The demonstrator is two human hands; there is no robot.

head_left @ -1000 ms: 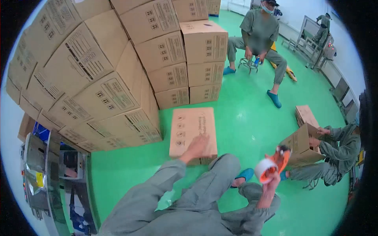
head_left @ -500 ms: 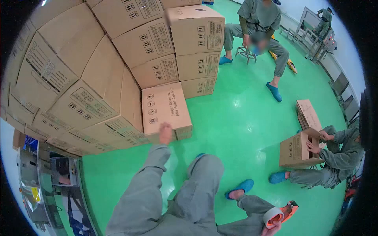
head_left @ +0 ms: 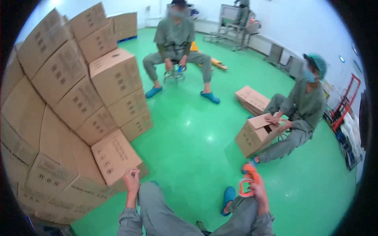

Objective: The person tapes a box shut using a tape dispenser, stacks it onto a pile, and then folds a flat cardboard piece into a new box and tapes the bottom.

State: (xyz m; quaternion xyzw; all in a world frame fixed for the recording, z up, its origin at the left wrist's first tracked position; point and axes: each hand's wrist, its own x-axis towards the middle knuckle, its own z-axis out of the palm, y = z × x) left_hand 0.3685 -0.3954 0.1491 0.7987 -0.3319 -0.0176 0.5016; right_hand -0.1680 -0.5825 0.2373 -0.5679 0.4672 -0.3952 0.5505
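Note:
My right hand (head_left: 260, 193) grips an orange tape dispenser (head_left: 250, 180) with a roll of tape on it, held over my right knee. My left hand (head_left: 132, 179) is closed, fingers curled in, beside my left knee; a small dark spot shows at its fingers, too small to name. Right at that hand is the near corner of a sealed cardboard box (head_left: 118, 155), which lies on the floor against the stack with printing on its top.
Stacked cardboard boxes (head_left: 63, 86) fill the left side. A co-worker sits on a stool (head_left: 174, 74) ahead. At right another co-worker has both hands on a cardboard box (head_left: 252, 135), beside flattened cartons (head_left: 252, 98). A red hand truck (head_left: 346, 104) stands farther right.
My view has lifted and turned right. My right hand has raised the tape dispenser in front of my knee. The co-worker at right has pressed the box flaps down.

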